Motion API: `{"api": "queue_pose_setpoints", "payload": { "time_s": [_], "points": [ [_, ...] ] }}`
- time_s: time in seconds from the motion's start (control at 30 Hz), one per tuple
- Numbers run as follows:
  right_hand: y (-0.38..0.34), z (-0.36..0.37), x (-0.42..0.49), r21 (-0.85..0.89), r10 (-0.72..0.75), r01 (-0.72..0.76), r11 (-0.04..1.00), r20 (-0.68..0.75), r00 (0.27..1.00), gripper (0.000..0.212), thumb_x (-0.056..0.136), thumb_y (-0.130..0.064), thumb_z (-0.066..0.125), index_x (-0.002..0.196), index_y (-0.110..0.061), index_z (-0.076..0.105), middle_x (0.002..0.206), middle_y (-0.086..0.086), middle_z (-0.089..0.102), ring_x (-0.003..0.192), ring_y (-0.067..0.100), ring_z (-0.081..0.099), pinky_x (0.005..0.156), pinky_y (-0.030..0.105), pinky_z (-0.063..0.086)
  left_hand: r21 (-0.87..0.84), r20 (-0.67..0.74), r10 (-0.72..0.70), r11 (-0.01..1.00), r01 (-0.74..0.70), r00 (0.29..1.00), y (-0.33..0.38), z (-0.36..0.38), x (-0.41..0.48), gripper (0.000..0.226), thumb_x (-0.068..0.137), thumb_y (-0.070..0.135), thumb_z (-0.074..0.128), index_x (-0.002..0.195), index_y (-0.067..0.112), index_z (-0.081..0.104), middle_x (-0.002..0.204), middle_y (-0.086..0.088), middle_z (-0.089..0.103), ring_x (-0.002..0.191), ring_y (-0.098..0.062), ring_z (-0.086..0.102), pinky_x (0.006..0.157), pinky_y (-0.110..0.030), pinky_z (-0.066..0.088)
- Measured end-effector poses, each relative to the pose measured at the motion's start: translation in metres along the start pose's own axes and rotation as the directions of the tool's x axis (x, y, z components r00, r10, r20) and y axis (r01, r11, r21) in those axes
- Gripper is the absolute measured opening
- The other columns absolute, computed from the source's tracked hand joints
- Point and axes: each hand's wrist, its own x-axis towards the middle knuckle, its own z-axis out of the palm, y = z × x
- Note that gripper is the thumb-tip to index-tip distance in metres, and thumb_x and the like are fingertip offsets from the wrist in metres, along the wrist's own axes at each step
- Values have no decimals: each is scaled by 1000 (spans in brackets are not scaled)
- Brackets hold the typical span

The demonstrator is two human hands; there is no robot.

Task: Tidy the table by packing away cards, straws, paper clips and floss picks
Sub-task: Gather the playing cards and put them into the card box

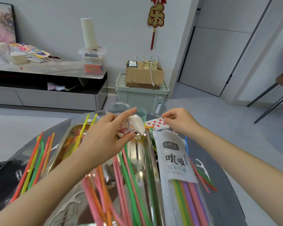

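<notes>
At twelve o'clock on the table (230, 198), the left hand (104, 141) has its grip pinching a small white-lidded box (135, 125). At one o'clock the right hand (178, 122) hovers by the playing cards (155, 123), fingertips drawn together; whether they pinch anything, I cannot tell. Loose straws (126, 176) crowd six o'clock, and a forearm brushing them could roll them off.

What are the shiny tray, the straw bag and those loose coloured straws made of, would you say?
Tray: likely polished metal, since its surface gives mirror-like reflections. Straw bag: thin plastic film, it seems, matte white above with a clear window below showing what is inside. Loose straws: probably plastic, going by their bright, smooth, even colours, though coated paper cannot be ruled out.
</notes>
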Motion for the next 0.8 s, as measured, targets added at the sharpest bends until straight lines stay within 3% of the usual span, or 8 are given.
{"api": "queue_pose_setpoints", "payload": {
  "time_s": [0.07,0.17,0.23,0.3,0.4,0.57,0.67,0.8],
  "points": [
    [11,4,27,-90,29,-27,996,16,999,27,89,-12,58,115,-9,65,113,7,65,83,16,57,69,18,44,22,3,7,1000,-7,1000,-4,7,13,79,82,59,51,148,47,8,99,5,55,79,-9,49,67,-24,43],
    [20,14,59,-290,98,-67,955,94,991,44,85,-28,69,120,-3,58,116,12,61,108,26,57,88,33,48,1,-3,-21,1000,21,1000,-10,12,26,90,74,68,43,148,43,-2,115,4,58,92,-13,56,76,-32,50],
    [20,20,75,-414,148,-79,907,138,979,58,80,-48,70,113,-2,57,108,11,59,100,27,57,79,34,48,-5,-8,-50,999,50,999,-14,14,31,94,70,70,40,149,39,0,119,7,56,93,-12,54,76,-29,47],
    [15,24,85,-511,188,-69,857,187,964,62,75,-62,66,88,-4,53,86,6,55,80,22,53,60,30,42,-3,-20,-54,999,54,998,-17,14,35,92,74,65,48,150,38,3,121,8,55,92,-10,51,75,-27,44],
    [8,31,96,-621,218,2,784,278,935,62,74,-69,61,70,-11,40,71,0,45,69,18,48,50,25,35,-1,-34,-60,998,60,998,-21,15,39,91,73,65,45,150,37,7,121,11,54,96,-7,52,74,-22,41],
    [1,31,105,-652,278,46,757,385,880,62,79,-64,59,105,-8,50,96,4,48,88,23,48,60,25,41,11,-37,-59,998,59,998,-21,15,44,93,66,72,34,149,40,6,108,20,43,93,-4,51,76,-24,47],
    [6,30,107,-631,316,-2,776,386,867,79,78,-65,60,125,-3,51,105,5,45,93,23,45,74,29,39,3,-49,-56,998,56,997,-21,17,43,92,67,71,36,149,39,9,113,19,45,94,-3,49,77,-23,44],
    [11,28,108,-565,362,-95,820,382,850,87,77,-61,64,136,-1,42,126,10,49,100,25,46,84,32,42,6,-55,-62,998,62,997,-22,20,40,89,68,71,38,148,38,14,125,14,51,97,-2,48,77,-19,42]
  ]
}}
